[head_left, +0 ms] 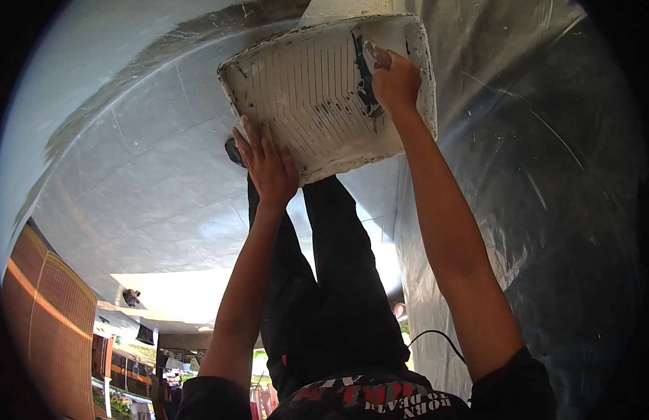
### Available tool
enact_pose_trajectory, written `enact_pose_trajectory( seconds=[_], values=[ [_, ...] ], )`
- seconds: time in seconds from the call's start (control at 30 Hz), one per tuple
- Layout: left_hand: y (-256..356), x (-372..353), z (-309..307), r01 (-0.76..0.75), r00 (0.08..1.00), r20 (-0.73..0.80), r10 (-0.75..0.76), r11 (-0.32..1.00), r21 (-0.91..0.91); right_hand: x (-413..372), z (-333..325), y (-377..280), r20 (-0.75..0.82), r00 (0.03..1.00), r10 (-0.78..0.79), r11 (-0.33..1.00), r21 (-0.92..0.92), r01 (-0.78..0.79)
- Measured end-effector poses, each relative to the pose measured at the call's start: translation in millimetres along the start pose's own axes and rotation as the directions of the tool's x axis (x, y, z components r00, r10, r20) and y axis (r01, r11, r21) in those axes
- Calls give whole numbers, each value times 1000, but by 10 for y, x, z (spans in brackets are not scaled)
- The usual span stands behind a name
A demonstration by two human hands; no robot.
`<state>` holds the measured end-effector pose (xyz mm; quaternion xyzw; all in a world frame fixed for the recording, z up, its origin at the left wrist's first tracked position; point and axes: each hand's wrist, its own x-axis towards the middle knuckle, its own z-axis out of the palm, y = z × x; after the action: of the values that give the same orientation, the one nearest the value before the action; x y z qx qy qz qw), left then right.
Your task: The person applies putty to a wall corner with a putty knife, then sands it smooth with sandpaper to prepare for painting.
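A whitish paint tray (pixel 303 77) with a ridged floor and a crusted rim spans the upper middle. My left hand (pixel 270 164) lies against its lower left corner, fingers stretched out and spread. Over the tray's right part, my right hand (pixel 396 80) is closed around a small, pale-smeared thing whose shape is mostly hidden by the fingers. Beside that hand, a dark, bare-looking streak (pixel 364 73) runs down the tray floor, with pale crust around it. Dark specks show among the ridges.
Grey floor tiles (pixel 156 161) extend on the left. Shiny plastic sheeting (pixel 534 182) covers the right side. My dark-trousered legs (pixel 338 266) stand below the tray. A black cable (pixel 440 334) curves near my right arm, and a woven brown panel (pixel 48 322) is at the lower left.
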<state>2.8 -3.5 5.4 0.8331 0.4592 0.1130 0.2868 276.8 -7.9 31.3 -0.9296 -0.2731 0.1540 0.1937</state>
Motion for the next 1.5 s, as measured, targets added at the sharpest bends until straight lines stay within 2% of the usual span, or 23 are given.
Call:
enact_pose_trajectory(
  seconds=[0.03,0.1,0.13,0.17,0.23,0.3,0.37,0.5,0.57,0.6,0.63,0.67,0.73,0.83,0.87,0.9,0.97,1.03,1.2,1.3,1.37,1.43,1.5],
  values=[
    [-5,13,-2,-2,1000,-1,2,1000,-24,36,-47,27,-2,1000,2,1000,3,-2],
    [-4,-2,-13,-10,1000,3,10,1000,-26,107,-114,163,113,992,61,976,199,-82],
    [-4,14,-2,-11,1000,-5,11,1000,-27,69,-18,172,-45,999,11,976,217,-1],
    [-3,34,0,-10,1000,-8,10,1000,-25,25,34,93,-45,999,8,976,220,2],
    [0,26,-23,-11,1000,3,11,1000,-24,-161,109,-42,-80,997,-23,1000,-18,22],
    [-12,8,-13,-8,1000,0,8,1000,-25,-213,104,33,-73,997,23,999,35,-20],
    [0,14,-8,-11,1000,-12,11,999,-35,-259,46,134,12,999,-36,980,199,33],
    [8,5,-42,-7,1000,5,7,999,-32,-500,-147,99,125,982,-139,989,71,131],
    [38,24,-120,-23,1000,6,23,999,-34,-603,-156,100,266,956,-123,991,92,102],
    [62,17,-186,-32,997,77,28,998,58,-664,-74,243,249,958,-142,987,105,119],
    [81,22,-271,-45,990,142,23,987,153,-701,37,477,341,939,-30,969,242,-57],
    [99,28,-383,-57,980,195,26,986,156,-653,38,537,450,891,55,904,356,-236],
    [170,86,-667,-86,983,176,54,981,177,-745,-362,222,611,748,261,553,540,-634],
    [364,214,-1164,-125,985,143,97,972,198,-962,-651,95,610,773,175,239,735,-635],
    [439,256,-1331,-104,992,94,89,981,165,-1020,-814,-48,621,764,173,125,756,-643],
    [516,286,-1493,-85,996,47,80,988,125,-1062,-1004,-204,601,786,142,127,777,-617],
    [673,355,-1798,-72,996,-39,75,994,81,-1110,-1377,-515,661,747,73,-81,750,-656],
    [853,452,-2103,-80,988,-124,87,995,60,-1093,-1564,-659,609,793,-3,-111,788,-606],
    [1288,830,-2878,-251,896,-366,253,967,54,-861,-2155,-1283,437,877,-197,-225,851,-475],
    [1536,1057,-3435,-361,793,-489,362,927,102,-816,-2748,-1848,255,906,-337,-263,899,-351],
    [1677,1250,-3883,-439,728,-539,424,892,109,-739,-3107,-2287,96,920,-380,-250,947,-202],
    [1839,1449,-4366,-488,648,-597,472,860,150,-814,-3640,-2793,-44,911,-411,-389,912,-132],
    [2007,1621,-4894,-550,513,-664,543,802,231,-917,-4144,-3275,-191,868,-458,-356,934,18]
  ],
)
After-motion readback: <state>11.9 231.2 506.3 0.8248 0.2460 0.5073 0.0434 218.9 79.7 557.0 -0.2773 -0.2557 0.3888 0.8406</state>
